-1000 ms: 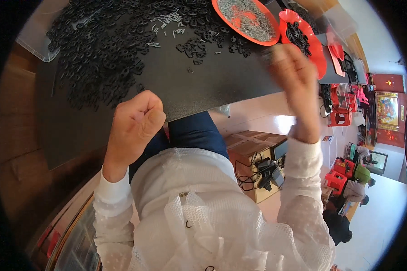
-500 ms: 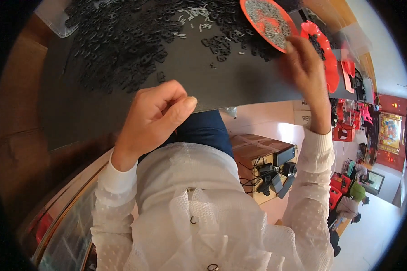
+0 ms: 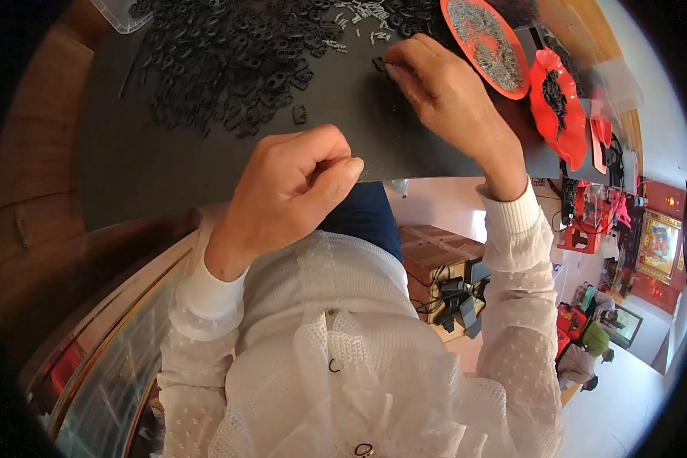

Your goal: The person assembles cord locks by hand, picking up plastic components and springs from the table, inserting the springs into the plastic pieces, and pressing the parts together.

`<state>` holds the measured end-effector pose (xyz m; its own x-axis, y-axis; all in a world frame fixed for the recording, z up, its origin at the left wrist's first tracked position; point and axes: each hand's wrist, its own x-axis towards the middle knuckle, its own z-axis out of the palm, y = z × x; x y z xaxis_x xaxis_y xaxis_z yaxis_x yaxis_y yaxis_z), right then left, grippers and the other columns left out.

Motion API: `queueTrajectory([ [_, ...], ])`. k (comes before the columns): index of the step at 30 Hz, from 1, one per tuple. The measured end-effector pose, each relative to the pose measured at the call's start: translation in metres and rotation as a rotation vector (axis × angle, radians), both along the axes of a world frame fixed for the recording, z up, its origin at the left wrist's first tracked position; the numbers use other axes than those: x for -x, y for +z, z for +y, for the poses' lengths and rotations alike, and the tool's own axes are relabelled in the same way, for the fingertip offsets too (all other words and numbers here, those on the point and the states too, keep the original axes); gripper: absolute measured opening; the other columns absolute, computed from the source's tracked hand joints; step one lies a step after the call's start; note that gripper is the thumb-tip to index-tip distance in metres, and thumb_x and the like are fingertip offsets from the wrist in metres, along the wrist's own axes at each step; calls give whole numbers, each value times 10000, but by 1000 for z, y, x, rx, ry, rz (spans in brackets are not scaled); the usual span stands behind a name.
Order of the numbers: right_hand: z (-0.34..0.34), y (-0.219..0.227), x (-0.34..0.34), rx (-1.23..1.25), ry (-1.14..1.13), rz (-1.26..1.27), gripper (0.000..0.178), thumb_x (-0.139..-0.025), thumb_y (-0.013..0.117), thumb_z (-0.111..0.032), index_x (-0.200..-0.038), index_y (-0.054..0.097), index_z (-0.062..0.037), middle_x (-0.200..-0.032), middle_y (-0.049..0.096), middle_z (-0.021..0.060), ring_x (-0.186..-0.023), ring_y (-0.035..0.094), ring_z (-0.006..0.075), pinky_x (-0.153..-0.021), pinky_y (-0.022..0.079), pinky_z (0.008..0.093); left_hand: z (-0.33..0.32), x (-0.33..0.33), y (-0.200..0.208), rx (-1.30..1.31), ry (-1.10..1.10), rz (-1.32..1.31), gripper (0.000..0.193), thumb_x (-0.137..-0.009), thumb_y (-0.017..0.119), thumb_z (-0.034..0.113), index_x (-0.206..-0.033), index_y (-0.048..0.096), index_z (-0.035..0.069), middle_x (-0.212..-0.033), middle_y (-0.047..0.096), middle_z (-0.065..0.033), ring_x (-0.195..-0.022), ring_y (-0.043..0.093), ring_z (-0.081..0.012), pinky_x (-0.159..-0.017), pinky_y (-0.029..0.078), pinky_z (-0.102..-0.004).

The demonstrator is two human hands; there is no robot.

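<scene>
The right hand (image 3: 452, 93) is bent at the fingers, thumb and fingertips drawn near each other just beside a small black piece (image 3: 379, 65) at their ten o'clock; whether they pinch it, I cannot tell. At that hand's eight o'clock, the left hand (image 3: 284, 187) is curled closed, thumb against the bent forefinger, its inside hidden. One loose black piece (image 3: 299, 115) lies at its twelve on the dark grey table (image 3: 424, 158). From the right hand, a heap of black pieces (image 3: 229, 65) spreads at nine to ten, short silvery pins (image 3: 368, 11) lie toward eleven, a red oval plate (image 3: 518, 93) of pins sits at half past one, and a wavy-edged red dish (image 3: 563, 143) of black pieces sits at three.
</scene>
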<state>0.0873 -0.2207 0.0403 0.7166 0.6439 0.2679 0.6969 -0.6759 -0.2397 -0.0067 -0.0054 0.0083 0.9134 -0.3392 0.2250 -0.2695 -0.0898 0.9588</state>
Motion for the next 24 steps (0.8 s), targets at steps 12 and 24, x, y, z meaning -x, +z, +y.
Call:
queueTrajectory([
  [12,8,-9,13,145,-91,-22,151,-862,569,-60,-1011,564,-35,-913,550,123,-789,576,354,-634,471,408,1,1,-2,-19,5,-11,174,-849,591,91,-723,506,7,-592,448,-20,-547,397,-65,-488,319,-254],
  [24,8,-5,7,151,-64,-164,133,-861,588,-117,-960,578,-29,-878,553,121,-729,596,334,-596,476,409,-3,1,-2,-3,40,-23,214,-844,592,115,-692,490,4,-542,447,-36,-509,374,-82,-464,335,-268],
])
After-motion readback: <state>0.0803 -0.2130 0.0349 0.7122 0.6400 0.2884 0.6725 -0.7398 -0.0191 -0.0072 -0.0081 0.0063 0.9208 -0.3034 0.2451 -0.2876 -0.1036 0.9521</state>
